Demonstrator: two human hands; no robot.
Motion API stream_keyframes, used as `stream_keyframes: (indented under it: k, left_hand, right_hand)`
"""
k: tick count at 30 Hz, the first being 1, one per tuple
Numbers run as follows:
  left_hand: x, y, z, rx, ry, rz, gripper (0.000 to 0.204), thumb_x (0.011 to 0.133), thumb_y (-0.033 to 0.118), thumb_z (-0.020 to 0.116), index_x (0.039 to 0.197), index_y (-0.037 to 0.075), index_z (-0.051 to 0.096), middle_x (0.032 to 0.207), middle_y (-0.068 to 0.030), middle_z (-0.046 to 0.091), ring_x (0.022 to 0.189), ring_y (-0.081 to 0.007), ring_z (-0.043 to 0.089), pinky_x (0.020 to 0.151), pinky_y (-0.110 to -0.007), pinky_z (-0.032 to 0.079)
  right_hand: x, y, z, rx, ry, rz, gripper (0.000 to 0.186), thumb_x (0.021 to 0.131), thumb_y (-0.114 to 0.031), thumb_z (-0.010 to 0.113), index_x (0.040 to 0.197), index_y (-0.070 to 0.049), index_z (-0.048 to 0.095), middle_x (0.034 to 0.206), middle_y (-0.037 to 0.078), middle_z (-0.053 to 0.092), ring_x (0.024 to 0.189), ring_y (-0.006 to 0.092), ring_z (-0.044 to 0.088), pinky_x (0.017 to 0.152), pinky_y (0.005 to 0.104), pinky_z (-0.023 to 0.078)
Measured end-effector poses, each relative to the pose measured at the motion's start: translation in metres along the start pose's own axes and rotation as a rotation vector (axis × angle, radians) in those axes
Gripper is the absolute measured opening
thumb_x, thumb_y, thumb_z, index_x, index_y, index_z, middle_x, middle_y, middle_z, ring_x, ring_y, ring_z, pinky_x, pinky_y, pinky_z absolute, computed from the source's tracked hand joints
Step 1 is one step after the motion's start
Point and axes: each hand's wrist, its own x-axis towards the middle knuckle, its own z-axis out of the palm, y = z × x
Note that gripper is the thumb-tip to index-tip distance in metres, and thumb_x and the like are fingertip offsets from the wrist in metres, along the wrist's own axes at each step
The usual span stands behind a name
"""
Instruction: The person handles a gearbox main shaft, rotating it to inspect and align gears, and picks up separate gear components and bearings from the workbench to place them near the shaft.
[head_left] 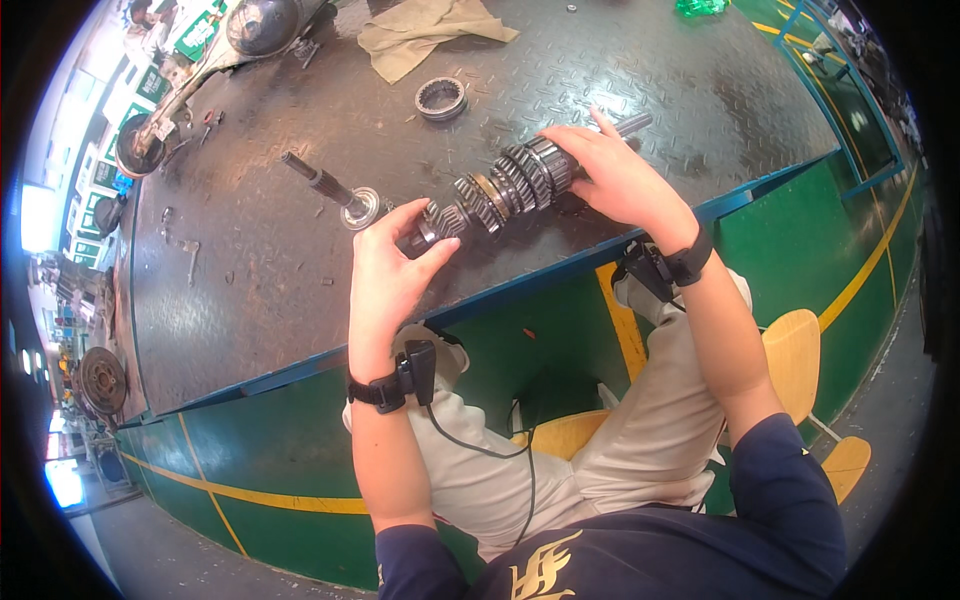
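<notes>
A metal gear shaft (512, 180) with several toothed gears and a brass-coloured ring lies slantwise near the table's front edge. My right hand (622, 178) is closed over the large gear at its right end, where the bare splined shaft end pokes out beyond the fingers. At the left end, my left hand (392, 268) has its thumb and fingers curled round a small gear. Just beyond the left hand, a shorter shaft with a bearing (362, 208) points to the far left; the hand partly hides its near end. A toothed ring (441, 99) rests flat farther back.
The dark steel table (270, 300) has a blue front edge. A tan cloth (425, 35) lies at the back, and a green object (702, 7) at the far right. Small metal parts and a large round housing (265, 25) occupy the left side. A wooden chair (795, 365) stands at right.
</notes>
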Motion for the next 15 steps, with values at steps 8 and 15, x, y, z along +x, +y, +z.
stream_keyframes:
  k: [8,15]
  left_hand:
    - [0.006,0.003,0.013,-0.028,0.004,0.015,0.056,0.079,0.001,0.087,0.13,-0.009,0.067,0.114,-0.0159,0.077,0.105,-0.0193,0.073,0.098,-0.033,0.056]
    - [0.008,0.008,0.013,-0.027,-0.013,-0.023,0.054,0.079,0.0,0.085,0.129,-0.009,0.067,0.114,-0.0156,0.077,0.105,-0.0195,0.073,0.099,-0.033,0.055]
  right_hand:
    - [0.002,0.006,0.001,0.02,-0.033,0.009,0.069,0.081,0.006,0.072,0.146,-0.008,0.054,0.141,0.014,0.065,0.136,0.0327,0.058,0.131,0.0584,0.019]
    - [0.0,0.008,0.004,0.071,-0.014,0.005,0.07,0.081,0.005,0.073,0.147,-0.008,0.054,0.141,0.013,0.065,0.137,0.033,0.058,0.132,0.0573,0.018]
